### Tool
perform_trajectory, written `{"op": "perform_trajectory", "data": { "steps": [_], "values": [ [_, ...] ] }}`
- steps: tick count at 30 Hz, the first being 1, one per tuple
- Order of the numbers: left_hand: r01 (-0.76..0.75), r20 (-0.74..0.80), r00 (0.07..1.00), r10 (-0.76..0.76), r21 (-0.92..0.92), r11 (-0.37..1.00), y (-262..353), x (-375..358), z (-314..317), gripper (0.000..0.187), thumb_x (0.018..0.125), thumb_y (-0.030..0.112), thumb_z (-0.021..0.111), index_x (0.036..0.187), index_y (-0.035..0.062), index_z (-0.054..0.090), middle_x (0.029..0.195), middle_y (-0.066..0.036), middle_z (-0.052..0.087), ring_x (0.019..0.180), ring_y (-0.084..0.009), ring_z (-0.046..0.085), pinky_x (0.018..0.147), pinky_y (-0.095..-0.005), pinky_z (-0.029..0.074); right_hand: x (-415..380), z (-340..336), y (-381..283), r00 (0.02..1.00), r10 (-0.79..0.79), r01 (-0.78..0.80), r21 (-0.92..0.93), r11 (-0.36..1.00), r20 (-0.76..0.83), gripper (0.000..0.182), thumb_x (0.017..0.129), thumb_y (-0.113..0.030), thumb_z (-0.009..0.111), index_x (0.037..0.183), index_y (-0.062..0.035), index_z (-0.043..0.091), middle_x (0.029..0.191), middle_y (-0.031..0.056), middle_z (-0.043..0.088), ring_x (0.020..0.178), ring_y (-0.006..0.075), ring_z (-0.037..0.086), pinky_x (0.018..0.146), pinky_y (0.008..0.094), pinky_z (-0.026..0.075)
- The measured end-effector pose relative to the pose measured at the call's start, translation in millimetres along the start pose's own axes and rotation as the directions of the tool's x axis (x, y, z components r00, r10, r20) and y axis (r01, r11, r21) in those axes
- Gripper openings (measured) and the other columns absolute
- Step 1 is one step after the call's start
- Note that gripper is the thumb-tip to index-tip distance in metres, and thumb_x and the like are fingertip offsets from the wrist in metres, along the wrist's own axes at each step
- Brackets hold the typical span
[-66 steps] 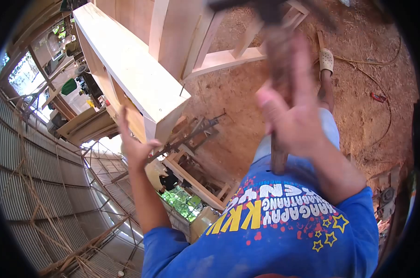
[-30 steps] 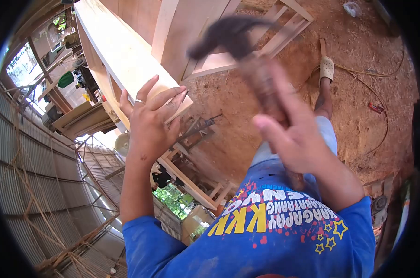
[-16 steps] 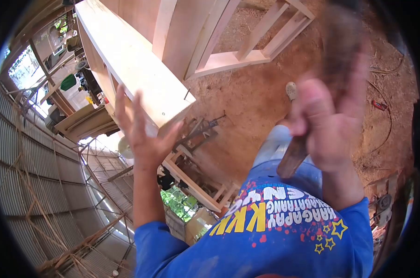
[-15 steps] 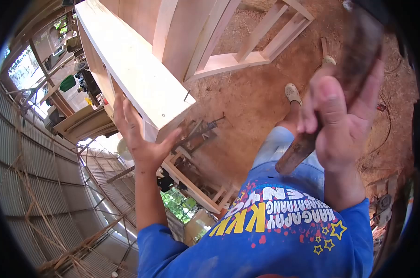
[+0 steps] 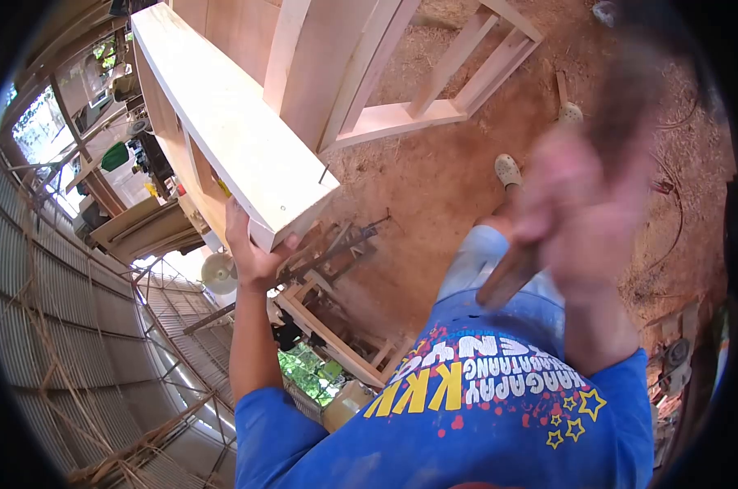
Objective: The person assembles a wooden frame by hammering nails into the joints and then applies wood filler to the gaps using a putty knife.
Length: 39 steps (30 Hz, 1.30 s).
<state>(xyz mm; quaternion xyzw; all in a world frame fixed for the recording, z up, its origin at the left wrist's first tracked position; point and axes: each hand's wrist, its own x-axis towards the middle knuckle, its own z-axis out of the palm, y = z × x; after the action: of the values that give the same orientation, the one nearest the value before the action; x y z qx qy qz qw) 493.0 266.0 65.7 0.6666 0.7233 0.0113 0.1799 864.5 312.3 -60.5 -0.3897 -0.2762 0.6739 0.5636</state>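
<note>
A pale wooden board point(image 5: 230, 122), the face of a larger wooden frame, runs from the upper left to the centre. Near its end a nail point(image 5: 325, 174) sticks up. Around the board's lower end corner my left hand point(image 5: 256, 253) is closed, fingers on the far side and thumb against the end. My right hand point(image 5: 577, 216), smeared by motion, is wrapped round a hammer-like tool with a brown wooden handle point(image 5: 506, 277). The tool's upper part is a dark blur above the hand, right of the board.
An open wooden frame point(image 5: 401, 118) with crossbars lies beyond the board. Below the board are another wooden frame point(image 5: 328, 330) and a metal stand. A fan point(image 5: 220, 273) and stacked boards point(image 5: 153, 224) are at the left. My feet rest on brown ground point(image 5: 434, 191).
My left hand has moved in from an open, spread pose and closed on the board's corner. My right hand has shifted slightly left and blurred, still holding the tool.
</note>
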Motion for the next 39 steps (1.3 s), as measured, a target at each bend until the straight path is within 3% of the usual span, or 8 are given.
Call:
{"op": "perform_trajectory", "data": {
  "steps": [4,11,16,19,24,29,35,39],
  "values": [
    [0.027,-0.006,1.0,-0.027,-0.028,0.999,2,1,3,0.085,0.066,0.057,0.082,0.12,-0.0051,0.063,0.118,-0.021,0.057,0.109,-0.0385,0.055,0.096,-0.0482,0.045,-23,19,24,0.886,0.216,-0.018,-0.434,0.901,0.41,0.075,0.1,-0.005,0.057,0.165,-0.0088,0.021,0.136,0.0245,0.065,0.13,0.0374,0.061,0.111,0.0506,0.044],
    [0.079,-0.04,0.996,-0.081,-0.063,0.995,10,6,3,0.089,0.063,0.052,0.083,0.124,-0.0074,0.059,0.125,-0.022,0.057,0.117,-0.0387,0.055,0.102,-0.0485,0.043,27,0,-25,0.964,-0.117,0.14,0.083,0.987,-0.241,0.059,0.105,-0.008,0.05,0.159,-0.0043,0.026,0.076,-0.0002,0.048,0.05,0.0057,0.044,0.044,0.0219,0.044],
    [0.088,-0.003,0.996,-0.088,-0.042,0.995,14,1,3,0.091,0.063,0.054,0.083,0.126,-0.0075,0.059,0.124,-0.022,0.057,0.117,-0.0387,0.055,0.103,-0.0484,0.043,-12,10,16,0.851,0.349,-0.229,-0.32,0.919,0.393,0.082,0.098,-0.007,0.06,0.166,-0.0068,0.014,0.157,0.0274,0.041,0.134,0.0297,0.047,0.102,0.035,0.033],
    [0.076,-0.024,0.997,-0.076,-0.037,0.996,7,2,4,0.091,0.063,0.053,0.084,0.126,-0.0073,0.059,0.124,-0.022,0.057,0.117,-0.0389,0.055,0.103,-0.0486,0.043,7,-4,-10,0.996,0.092,-0.089,-0.105,0.99,0.022,0.078,0.098,-0.007,0.059,0.164,-0.0033,0.018,0.128,0.019,0.058,0.086,0.0138,0.066,0.054,0.0202,0.047],
    [0.079,-0.023,0.997,-0.08,-0.041,0.996,7,1,5,0.09,0.063,0.052,0.083,0.126,-0.0072,0.059,0.125,-0.021,0.056,0.117,-0.0381,0.054,0.103,-0.0484,0.042,23,-17,-29,0.955,-0.133,0.151,0.05,0.987,-0.265,0.071,0.102,-0.007,0.056,0.164,-0.0074,0.02,0.086,0.0051,0.052,0.052,0.0071,0.048,0.044,0.0224,0.041],
    [0.1,-0.028,0.994,-0.103,-0.092,0.991,8,1,7,0.091,0.061,0.051,0.083,0.127,-0.0072,0.058,0.125,-0.02,0.055,0.117,-0.0365,0.053,0.103,-0.0469,0.042,-6,3,8,0.887,0.243,-0.049,-0.443,0.895,0.393,0.078,0.094,-0.008,0.063,0.163,-0.0061,0.028,0.16,0.0241,0.042,0.15,0.0319,0.041,0.122,0.0434,0.029],
    [0.096,-0.01,0.995,-0.097,-0.077,0.992,6,3,6,0.09,0.061,0.052,0.082,0.125,-0.0075,0.059,0.124,-0.019,0.053,0.117,-0.0353,0.052,0.102,-0.0458,0.042,27,-32,-41,0.983,-0.07,0.049,-0.126,0.991,-0.169,0.049,0.102,-0.017,0.058,0.147,-0.0021,0.044,0.097,0.0077,0.053,0.072,0.0118,0.051,0.06,0.0248,0.044],
    [0.107,-0.041,0.993,-0.11,-0.071,0.992,8,0,7,0.089,0.061,0.052,0.083,0.124,-0.0074,0.059,0.124,-0.019,0.053,0.116,-0.0354,0.052,0.102,-0.0462,0.042,-5,-4,22,0.932,-0.18,0.337,-0.569,0.75,0.315,0.064,0.1,-0.013,0.057,0.158,-0.0054,0.031,0.114,0.0136,0.063,0.082,0.0226,0.064,0.076,0.0343,0.053]
  ]
}}
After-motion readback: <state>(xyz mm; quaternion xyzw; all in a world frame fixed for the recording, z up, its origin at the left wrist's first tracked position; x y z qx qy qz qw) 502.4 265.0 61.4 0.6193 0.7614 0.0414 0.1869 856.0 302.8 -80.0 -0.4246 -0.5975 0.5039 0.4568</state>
